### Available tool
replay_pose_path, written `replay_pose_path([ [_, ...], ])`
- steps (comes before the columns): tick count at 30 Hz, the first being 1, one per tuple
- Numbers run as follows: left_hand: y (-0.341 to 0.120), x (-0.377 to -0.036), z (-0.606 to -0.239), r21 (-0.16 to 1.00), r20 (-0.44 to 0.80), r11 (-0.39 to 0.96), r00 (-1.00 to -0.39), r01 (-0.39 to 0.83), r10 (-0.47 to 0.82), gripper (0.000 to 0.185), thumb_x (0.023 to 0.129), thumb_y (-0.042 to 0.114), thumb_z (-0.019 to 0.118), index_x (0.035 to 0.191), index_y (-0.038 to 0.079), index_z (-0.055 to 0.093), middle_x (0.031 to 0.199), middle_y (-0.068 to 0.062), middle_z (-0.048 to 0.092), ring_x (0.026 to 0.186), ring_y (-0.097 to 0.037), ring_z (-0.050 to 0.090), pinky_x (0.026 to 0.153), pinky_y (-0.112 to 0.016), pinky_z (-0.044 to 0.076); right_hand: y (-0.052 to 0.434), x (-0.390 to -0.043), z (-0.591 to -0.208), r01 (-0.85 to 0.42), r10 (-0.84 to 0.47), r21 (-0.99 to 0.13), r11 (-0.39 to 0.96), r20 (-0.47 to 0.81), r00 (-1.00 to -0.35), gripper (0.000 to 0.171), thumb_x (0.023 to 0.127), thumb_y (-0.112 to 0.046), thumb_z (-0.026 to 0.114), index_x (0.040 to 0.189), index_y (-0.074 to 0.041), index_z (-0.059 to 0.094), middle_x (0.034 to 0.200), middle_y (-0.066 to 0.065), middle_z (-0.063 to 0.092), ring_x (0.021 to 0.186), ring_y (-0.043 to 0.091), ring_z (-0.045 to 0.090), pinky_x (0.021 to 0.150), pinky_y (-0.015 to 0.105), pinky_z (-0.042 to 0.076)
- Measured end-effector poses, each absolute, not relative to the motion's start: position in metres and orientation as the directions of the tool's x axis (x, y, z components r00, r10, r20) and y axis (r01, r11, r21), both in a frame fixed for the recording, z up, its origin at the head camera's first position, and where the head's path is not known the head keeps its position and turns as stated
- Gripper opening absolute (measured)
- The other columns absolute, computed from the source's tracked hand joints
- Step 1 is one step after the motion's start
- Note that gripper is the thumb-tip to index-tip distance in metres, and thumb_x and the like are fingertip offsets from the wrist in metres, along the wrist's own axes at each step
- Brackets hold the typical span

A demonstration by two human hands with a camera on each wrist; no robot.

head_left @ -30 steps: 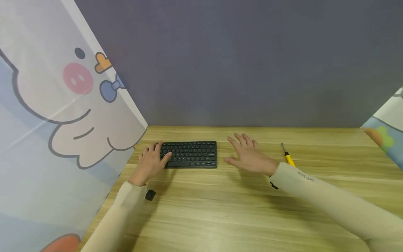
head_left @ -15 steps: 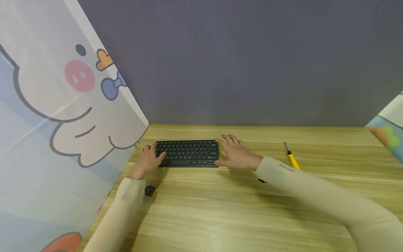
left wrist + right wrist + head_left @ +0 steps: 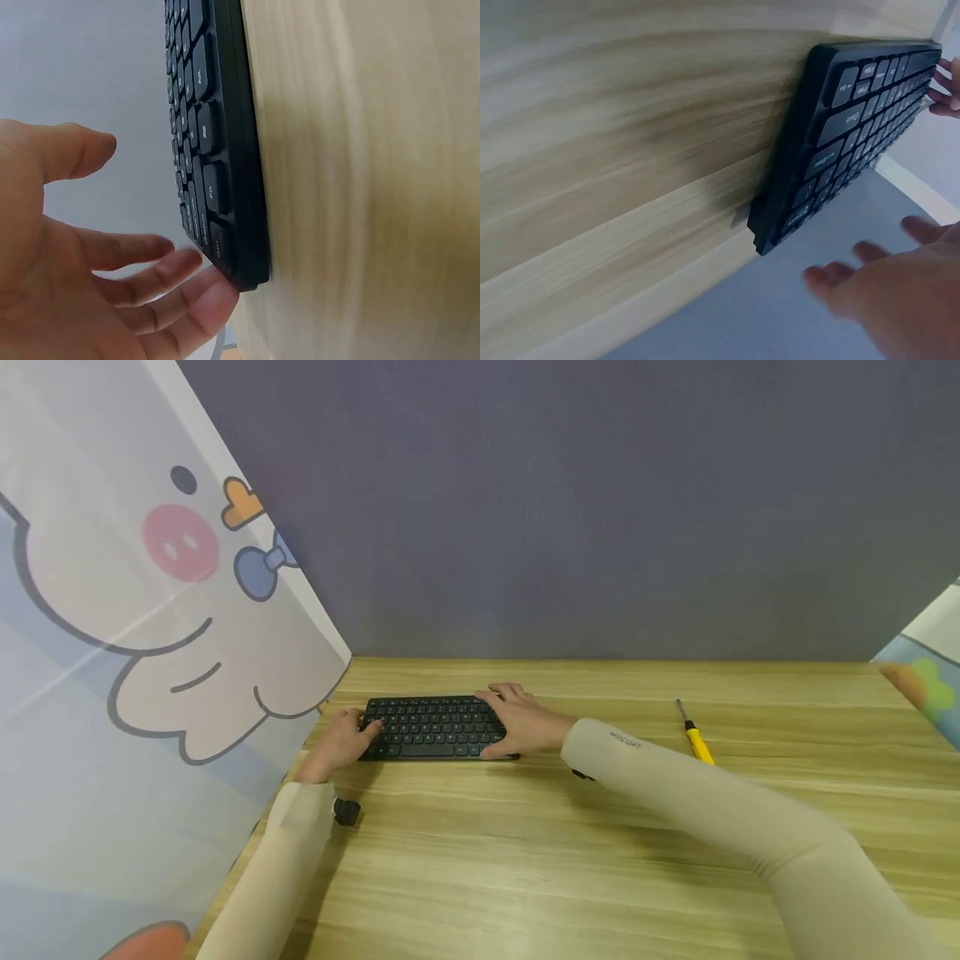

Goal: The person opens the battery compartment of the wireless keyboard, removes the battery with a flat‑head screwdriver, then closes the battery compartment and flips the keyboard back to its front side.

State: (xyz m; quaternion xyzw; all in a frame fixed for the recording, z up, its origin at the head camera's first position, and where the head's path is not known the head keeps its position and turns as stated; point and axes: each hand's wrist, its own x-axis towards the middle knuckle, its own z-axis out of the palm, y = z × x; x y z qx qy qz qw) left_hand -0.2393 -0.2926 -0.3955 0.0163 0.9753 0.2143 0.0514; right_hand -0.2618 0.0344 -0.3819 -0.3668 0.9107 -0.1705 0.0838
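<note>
Keyboard (image 3: 427,727) lay far left on the desk (image 3: 480,843) — left hand (image 3: 341,743) loosely spread at its left end, thumb apart; right hand (image 3: 525,724) spread, hung over its right end — forearm (image 3: 675,785) slanted from near right.

Soft light, pale glare on the tabletop (image 3: 510,910), shadow beside the left sleeve (image 3: 279,860).

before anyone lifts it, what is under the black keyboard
The wood-grain tabletop shows along the near edge of the black keyboard. What lies beneath its body is covered and cannot be seen.
</note>
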Motion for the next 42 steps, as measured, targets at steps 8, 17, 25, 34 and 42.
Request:
replay_pose_path([
  [8, -0.302, -0.241, -0.394, 0.409, -0.136, 0.912, -0.990, -0.018, 0.042, 0.070, 0.090, 0.042, 0.036, 0.128, -0.015, 0.023, 0.127, -0.035, 0.021, 0.112, -0.048, 0.026, 0.086, -0.056, 0.027, 0.003, -0.276, -0.387, -0.643, -0.723, -0.403, 0.651, -0.074, -0.686, 0.099, 0.064, -0.059, 0.063, 0.139, -0.026, 0.008, 0.142, 0.007, 0.004, 0.127, 0.026, 0.001, 0.096, 0.051, 0.013],
  [17, -0.303, -0.246, -0.398, 0.400, -0.147, 0.916, -0.989, -0.029, 0.033, 0.068, 0.090, 0.041, 0.035, 0.128, -0.015, 0.024, 0.126, -0.035, 0.026, 0.115, -0.047, 0.024, 0.089, -0.055, 0.025, -0.020, -0.285, -0.399, -0.633, -0.721, -0.406, 0.659, -0.103, -0.685, 0.106, 0.058, -0.062, 0.064, 0.139, -0.017, 0.012, 0.141, 0.011, 0.006, 0.127, 0.026, 0.003, 0.096, 0.050, 0.016],
  [25, -0.299, -0.249, -0.401, 0.425, -0.114, 0.905, -0.992, 0.002, 0.056, 0.061, 0.091, 0.033, 0.039, 0.128, -0.014, 0.025, 0.120, -0.032, 0.038, 0.110, -0.043, 0.035, 0.087, -0.051, 0.030, -0.036, -0.287, -0.399, -0.612, -0.684, -0.343, 0.712, -0.144, -0.715, 0.109, 0.054, -0.061, 0.067, 0.139, -0.016, 0.015, 0.141, 0.012, 0.009, 0.127, 0.027, 0.003, 0.099, 0.045, 0.009],
  [34, -0.298, -0.249, -0.400, 0.468, -0.090, 0.884, -0.994, 0.019, 0.069, 0.063, 0.090, 0.033, 0.040, 0.129, -0.014, 0.023, 0.113, -0.030, 0.044, 0.103, -0.039, 0.043, 0.083, -0.048, 0.035, -0.048, -0.288, -0.403, -0.609, -0.660, -0.298, 0.735, -0.107, -0.744, 0.110, 0.049, -0.063, 0.069, 0.138, -0.023, 0.018, 0.139, 0.013, 0.010, 0.126, 0.029, 0.006, 0.098, 0.047, 0.008],
  [42, -0.300, -0.249, -0.405, 0.476, -0.109, 0.879, -0.991, 0.013, 0.073, 0.065, 0.090, 0.035, 0.040, 0.130, -0.013, 0.020, 0.118, -0.031, 0.040, 0.106, -0.040, 0.041, 0.084, -0.049, 0.034, -0.049, -0.286, -0.408, -0.636, -0.676, -0.307, 0.708, -0.034, -0.736, 0.100, 0.052, -0.059, 0.071, 0.134, -0.024, 0.027, 0.132, 0.010, 0.024, 0.120, 0.026, 0.018, 0.093, 0.047, 0.014],
])
